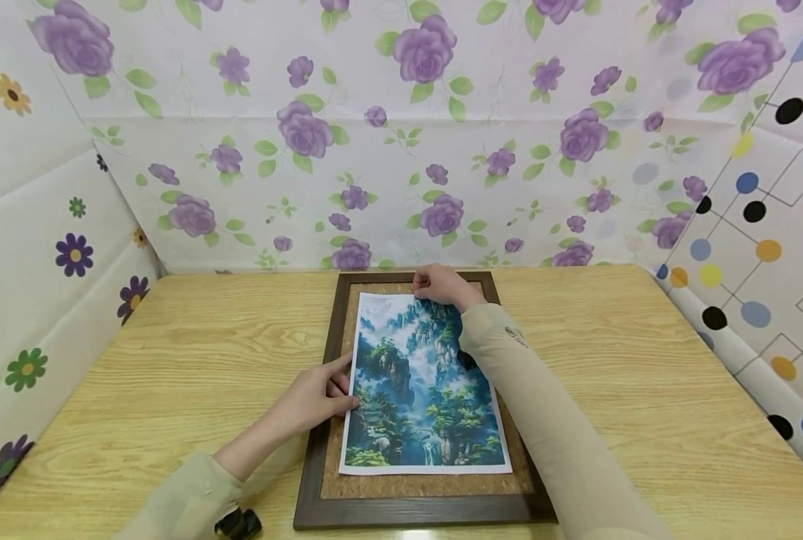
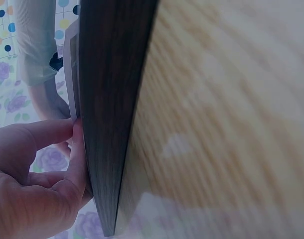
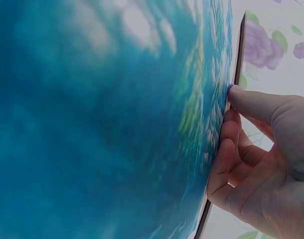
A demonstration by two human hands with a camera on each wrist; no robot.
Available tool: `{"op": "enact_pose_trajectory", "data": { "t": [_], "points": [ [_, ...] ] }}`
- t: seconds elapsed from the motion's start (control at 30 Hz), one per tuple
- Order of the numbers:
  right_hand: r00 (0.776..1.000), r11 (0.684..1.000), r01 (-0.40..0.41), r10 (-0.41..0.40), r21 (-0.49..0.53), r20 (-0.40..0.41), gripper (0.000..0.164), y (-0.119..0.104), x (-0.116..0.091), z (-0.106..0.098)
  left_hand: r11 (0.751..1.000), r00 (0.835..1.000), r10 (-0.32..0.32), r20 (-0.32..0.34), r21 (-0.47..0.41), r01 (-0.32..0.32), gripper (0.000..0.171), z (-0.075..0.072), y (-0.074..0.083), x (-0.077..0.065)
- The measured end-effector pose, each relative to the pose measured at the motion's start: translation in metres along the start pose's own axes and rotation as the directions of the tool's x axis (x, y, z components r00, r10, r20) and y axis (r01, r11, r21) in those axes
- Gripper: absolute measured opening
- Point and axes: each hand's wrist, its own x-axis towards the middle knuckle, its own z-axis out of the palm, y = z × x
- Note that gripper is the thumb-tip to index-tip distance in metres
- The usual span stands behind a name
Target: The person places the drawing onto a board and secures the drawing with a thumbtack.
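A landscape print (image 1: 414, 382) of blue-green mountains and waterfalls lies on a cork board (image 1: 367, 487) with a dark wooden frame (image 1: 428, 511). At the print's left edge, my left hand (image 1: 316, 396) pinches the paper between thumb and fingers; in the left wrist view that hand (image 2: 37, 179) sits close beside the frame. Along the top edge my right hand (image 1: 441, 287) bends over the paper. Seen from the right wrist, its thumb presses a small purple thumbtack (image 3: 230, 88) at the print's edge, with the other fingers curled below. Most of the tack is hidden under the thumb.
The board rests on a light wood-grain table (image 1: 226, 337). Behind it hangs a purple-flowered sheet (image 1: 374, 150). A flowered sheet (image 1: 30, 247) stands on the left and a dotted one (image 1: 765, 285) on the right. The right sleeve (image 1: 543, 405) crosses the board's right side.
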Motion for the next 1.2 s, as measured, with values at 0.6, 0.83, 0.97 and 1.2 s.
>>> {"op": "enact_pose_trajectory", "data": {
  "t": [0.6,0.83,0.97,1.2],
  "points": [
    [0.999,0.998,-0.047,0.046,-0.034,-0.016,0.011,-0.009,-0.003,-0.001,1.0,1.0,-0.005,0.004,-0.008,0.005,0.075,0.001,-0.001,0.001],
    [0.999,0.998,-0.042,0.041,-0.04,-0.02,0.013,-0.012,0.0,-0.001,1.0,1.0,0.0,0.003,-0.024,0.0,0.075,0.0,-0.001,0.0],
    [0.999,0.998,-0.049,0.048,-0.04,-0.013,0.013,-0.011,0.002,0.0,1.0,1.0,0.002,0.003,-0.03,-0.002,0.075,0.0,-0.001,0.0],
    [0.999,0.998,-0.048,0.047,-0.046,-0.014,0.014,-0.007,0.002,0.001,1.0,1.0,0.0,0.006,-0.008,0.0,0.075,0.001,0.0,0.001]
  ]
}}
